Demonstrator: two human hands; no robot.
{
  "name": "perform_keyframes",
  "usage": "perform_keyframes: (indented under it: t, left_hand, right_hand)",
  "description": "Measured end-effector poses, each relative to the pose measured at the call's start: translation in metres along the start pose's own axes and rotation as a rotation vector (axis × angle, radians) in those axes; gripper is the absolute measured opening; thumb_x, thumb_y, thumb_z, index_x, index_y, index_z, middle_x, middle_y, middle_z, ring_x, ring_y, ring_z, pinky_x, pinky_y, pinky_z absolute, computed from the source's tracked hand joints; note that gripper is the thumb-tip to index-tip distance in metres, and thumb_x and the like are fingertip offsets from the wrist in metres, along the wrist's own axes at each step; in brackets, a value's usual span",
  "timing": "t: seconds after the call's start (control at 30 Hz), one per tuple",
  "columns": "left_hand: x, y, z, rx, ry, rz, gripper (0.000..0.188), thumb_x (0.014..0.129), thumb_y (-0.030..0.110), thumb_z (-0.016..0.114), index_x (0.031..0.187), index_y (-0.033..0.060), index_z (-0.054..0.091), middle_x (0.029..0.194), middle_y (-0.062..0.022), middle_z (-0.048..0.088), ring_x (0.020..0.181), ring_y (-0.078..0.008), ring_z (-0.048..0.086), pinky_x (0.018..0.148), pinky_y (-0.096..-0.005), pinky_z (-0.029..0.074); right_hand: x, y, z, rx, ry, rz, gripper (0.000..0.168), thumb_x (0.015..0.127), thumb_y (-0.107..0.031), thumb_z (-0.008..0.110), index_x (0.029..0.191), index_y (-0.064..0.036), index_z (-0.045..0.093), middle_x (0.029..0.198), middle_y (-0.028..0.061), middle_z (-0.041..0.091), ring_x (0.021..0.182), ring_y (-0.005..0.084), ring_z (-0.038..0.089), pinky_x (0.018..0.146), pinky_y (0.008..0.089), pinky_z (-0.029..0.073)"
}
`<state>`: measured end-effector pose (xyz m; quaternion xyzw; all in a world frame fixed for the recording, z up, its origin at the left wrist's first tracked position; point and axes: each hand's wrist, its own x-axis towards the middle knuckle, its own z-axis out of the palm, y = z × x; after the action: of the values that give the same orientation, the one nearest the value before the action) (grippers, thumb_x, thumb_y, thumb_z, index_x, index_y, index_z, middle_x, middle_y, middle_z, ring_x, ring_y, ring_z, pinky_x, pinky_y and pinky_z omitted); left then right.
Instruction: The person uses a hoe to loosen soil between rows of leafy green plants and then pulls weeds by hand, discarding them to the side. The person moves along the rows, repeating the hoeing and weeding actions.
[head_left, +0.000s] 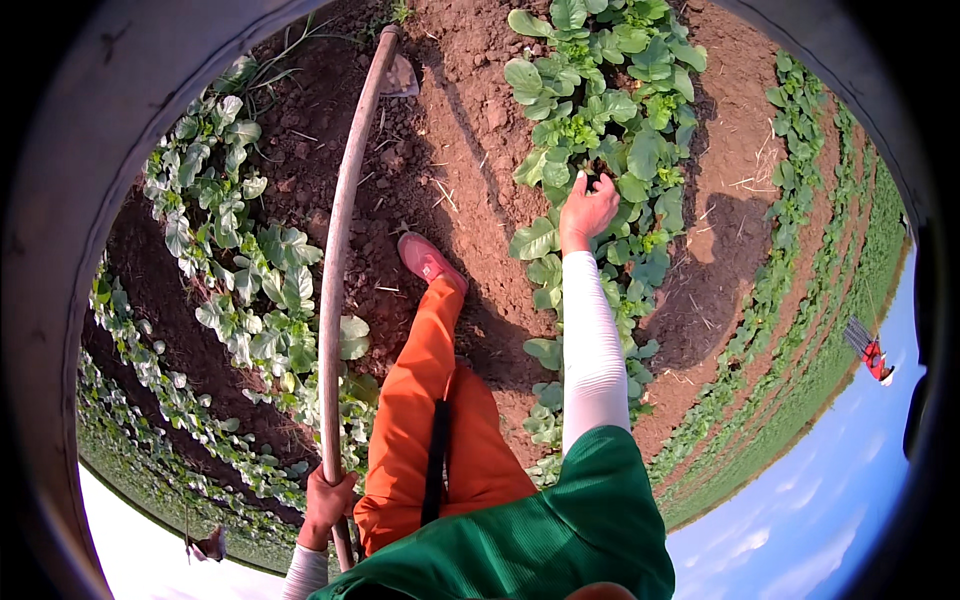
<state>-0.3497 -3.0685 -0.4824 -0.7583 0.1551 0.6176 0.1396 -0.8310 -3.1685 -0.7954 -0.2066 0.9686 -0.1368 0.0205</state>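
Observation:
My left hand (328, 501) is closed around the lower part of a long wooden hoe handle (346, 195). The handle runs up to a metal hoe blade (400, 77), which rests on the soil at the top of the view. My right hand (589, 208) reaches into a row of leafy green crop plants (649, 154), with thumb and fingers bent near the leaves. Whether it grips a leaf or stem I cannot tell, as the fingertips are partly among the foliage.
Another plant row (225, 217) grows left of the handle. Between the rows lies bare brown soil (480, 142) with bits of straw, where my pink shoe (429, 259) stands. More rows curve away on both sides. A person in red (874, 360) is far off at right, another person (208, 544) at lower left.

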Motion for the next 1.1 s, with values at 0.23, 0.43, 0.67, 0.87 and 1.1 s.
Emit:
perform_keyframes:
  t: [0.23, 0.43, 0.67, 0.87, 1.1]
  left_hand:
    - [-0.009, 0.013, 0.004, -0.009, 0.000, 0.005, 0.019, 0.083, 0.001, 0.060, 0.071, 0.0067, 0.046, 0.047, 0.0002, 0.046, 0.033, -0.0077, 0.042, 0.031, -0.0235, 0.031]
    - [-0.014, 0.015, 0.007, -0.001, -0.016, -0.005, 0.019, 0.083, 0.002, 0.060, 0.071, 0.0067, 0.046, 0.046, -0.0002, 0.047, 0.033, -0.0078, 0.042, 0.031, -0.0236, 0.031]
    - [-0.013, 0.012, 0.010, 0.044, 0.028, -0.037, 0.022, 0.082, 0.002, 0.061, 0.066, 0.0072, 0.047, 0.045, -0.0002, 0.047, 0.033, -0.0079, 0.043, 0.031, -0.0236, 0.032]
    - [-0.012, 0.012, 0.011, 0.030, 0.047, -0.036, 0.020, 0.081, 0.002, 0.061, 0.066, 0.0065, 0.048, 0.045, 0.0000, 0.047, 0.033, -0.0080, 0.043, 0.031, -0.0238, 0.032]
    - [-0.012, 0.008, 0.017, 0.022, 0.040, -0.017, 0.021, 0.082, 0.003, 0.061, 0.067, 0.0066, 0.047, 0.046, -0.0003, 0.047, 0.033, -0.0083, 0.043, 0.031, -0.0239, 0.031]
  right_hand:
    - [0.022, 0.008, 0.020, -0.025, -0.089, 0.051, 0.018, 0.083, -0.027, 0.062, 0.092, -0.011, 0.064, 0.088, 0.0058, 0.062, 0.086, 0.0281, 0.058, 0.073, 0.0415, 0.045]
    - [-0.008, 0.010, 0.018, 0.248, -0.030, 0.087, 0.018, 0.078, -0.021, 0.065, 0.092, -0.011, 0.061, 0.086, 0.0054, 0.058, 0.083, 0.0272, 0.057, 0.070, 0.0419, 0.046]
    - [0.047, 0.013, 0.075, 0.357, -0.234, 0.173, 0.025, 0.074, -0.023, 0.067, 0.094, -0.010, 0.065, 0.085, 0.0075, 0.064, 0.078, 0.0270, 0.062, 0.068, 0.0389, 0.049]
    - [0.040, 0.024, 0.076, 0.629, 0.012, 0.040, 0.012, 0.078, -0.009, 0.065, 0.085, 0.001, 0.063, 0.079, 0.0119, 0.062, 0.068, 0.0231, 0.058, 0.064, 0.0339, 0.047]
    - [-0.060, -0.007, -0.026, 1.003, -0.522, 0.263, 0.023, 0.092, -0.023, 0.058, 0.087, -0.001, 0.059, 0.070, 0.0008, 0.059, 0.060, 0.0076, 0.050, 0.057, 0.0227, 0.042]
